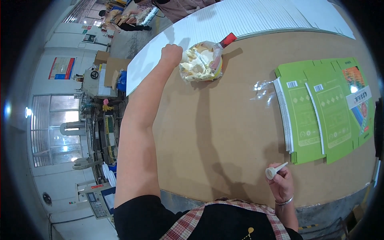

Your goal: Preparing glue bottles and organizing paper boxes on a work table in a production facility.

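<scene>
Reaching far across the brown worktop [224, 132] toward its far edge, the left hand [171, 54] closes on the crumpled plastic bag [199, 62] and would do well to pinch it firmly, while the right hand [281, 184] grips a small white nozzle [275, 171] near the near edge.

Even, bright indoor light falls on the brown surface [224, 120]. Windows [60, 132] left of the surface glow overexposed. A long soft shadow of the outstretched arm runs down the surface's middle. Glare glints on clear film [262, 90] near its right side. Fisheye bending curves the surface's edges; corners vignette black.
</scene>
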Tool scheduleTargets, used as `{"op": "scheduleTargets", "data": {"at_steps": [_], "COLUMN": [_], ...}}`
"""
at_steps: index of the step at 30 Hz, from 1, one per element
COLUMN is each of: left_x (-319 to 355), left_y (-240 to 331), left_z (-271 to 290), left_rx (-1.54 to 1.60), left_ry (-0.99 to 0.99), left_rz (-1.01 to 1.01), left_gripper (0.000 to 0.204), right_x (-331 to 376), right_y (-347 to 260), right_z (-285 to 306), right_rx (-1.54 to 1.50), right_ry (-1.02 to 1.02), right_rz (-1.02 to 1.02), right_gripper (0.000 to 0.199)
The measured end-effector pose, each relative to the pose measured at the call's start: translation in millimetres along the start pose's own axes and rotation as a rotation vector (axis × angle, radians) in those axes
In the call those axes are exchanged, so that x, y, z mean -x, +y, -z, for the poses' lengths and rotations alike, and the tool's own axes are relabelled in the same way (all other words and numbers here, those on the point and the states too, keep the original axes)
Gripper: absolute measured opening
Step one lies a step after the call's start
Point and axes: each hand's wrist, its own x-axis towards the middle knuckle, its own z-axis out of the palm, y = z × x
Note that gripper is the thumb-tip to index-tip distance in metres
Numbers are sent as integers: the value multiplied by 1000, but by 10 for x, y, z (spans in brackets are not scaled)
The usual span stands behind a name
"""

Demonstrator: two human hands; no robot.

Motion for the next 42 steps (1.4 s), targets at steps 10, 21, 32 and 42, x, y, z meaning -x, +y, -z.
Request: {"op": "scheduleTargets", "data": {"at_steps": [10, 21, 32, 42], "left_x": [-24, -38, -66, -57], "left_y": [-6, 30, 32, 44], "left_z": [-18, 28, -22, 43], "left_rx": [21, 32, 58, 46], "left_ry": [1, 22, 7, 9], "left_rz": [3, -8, 9, 4], "left_gripper": [13, 15, 15, 15], "right_x": [6, 8, 2, 4], "right_y": [11, 7, -10, -2], "right_z": [34, 31, 37, 26], "right_rx": [3, 7, -44, -35], "right_ry": [-10, 9, -35, -28], "right_rz": [6, 12, -7, -2], "right_gripper": [35, 37, 36, 34]}}
